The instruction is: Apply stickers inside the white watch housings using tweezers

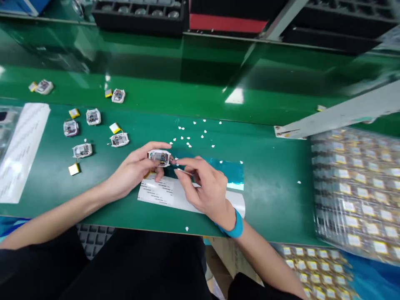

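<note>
My left hand (134,166) grips an opened smartwatch case (159,158), white-rimmed with bare electronics facing up. A yellow battery (150,175) shows partly below it, under my fingers. My right hand (204,183), with a blue band at the wrist, pinches slim metal tweezers (185,171). Their tip is close to the right edge of the case; whether it touches, I cannot tell. Beneath both hands lies a white printed backing sheet (161,193), next to a shiny blue film (235,175). Small white stickers (188,144) are scattered just beyond the hands.
Several more opened watch cases (93,117) with yellow batteries lie at the left. Another printed sheet (26,146) is at the far left. Stacked clear trays of batteries (356,196) stand at the right, near a white metal post (337,108). Black trays (140,16) sit on the shelf above.
</note>
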The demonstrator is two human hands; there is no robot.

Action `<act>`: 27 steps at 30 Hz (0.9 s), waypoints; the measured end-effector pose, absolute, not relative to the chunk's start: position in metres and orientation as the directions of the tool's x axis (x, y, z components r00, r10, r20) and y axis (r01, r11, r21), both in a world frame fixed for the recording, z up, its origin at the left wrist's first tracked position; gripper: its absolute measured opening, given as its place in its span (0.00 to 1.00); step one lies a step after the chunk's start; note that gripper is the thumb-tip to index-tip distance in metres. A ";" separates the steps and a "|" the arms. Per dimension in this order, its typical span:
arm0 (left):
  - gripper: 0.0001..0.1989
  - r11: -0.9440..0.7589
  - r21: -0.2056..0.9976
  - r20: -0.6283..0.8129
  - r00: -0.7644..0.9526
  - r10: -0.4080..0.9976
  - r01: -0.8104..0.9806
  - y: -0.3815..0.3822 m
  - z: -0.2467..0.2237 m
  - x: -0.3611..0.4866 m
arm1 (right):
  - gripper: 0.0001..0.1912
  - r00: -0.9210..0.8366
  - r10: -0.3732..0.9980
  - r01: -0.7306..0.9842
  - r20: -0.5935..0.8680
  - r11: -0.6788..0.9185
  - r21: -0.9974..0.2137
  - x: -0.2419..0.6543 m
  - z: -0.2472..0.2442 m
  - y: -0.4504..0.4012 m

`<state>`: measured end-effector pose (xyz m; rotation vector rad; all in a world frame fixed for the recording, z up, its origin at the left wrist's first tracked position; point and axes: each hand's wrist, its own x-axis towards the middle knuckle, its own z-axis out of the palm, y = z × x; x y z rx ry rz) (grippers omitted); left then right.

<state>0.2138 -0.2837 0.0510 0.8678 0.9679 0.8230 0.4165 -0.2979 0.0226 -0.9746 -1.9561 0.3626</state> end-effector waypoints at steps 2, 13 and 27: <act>0.14 0.346 0.925 -0.276 0.351 0.895 -0.155 -0.297 0.045 0.209 | 0.08 -0.371 0.744 0.547 0.555 0.658 -0.517 0.413 0.020 -0.300; 0.16 -0.079 0.971 -0.028 0.432 0.901 0.227 -0.309 0.043 0.204 | 0.08 -0.482 0.683 0.536 0.549 0.725 -0.431 0.410 0.014 -0.304; 0.05 0.040 0.978 -0.106 0.316 0.943 0.206 -0.306 0.041 0.207 | 0.13 -0.411 0.751 0.462 0.517 0.661 -0.592 0.412 0.015 -0.300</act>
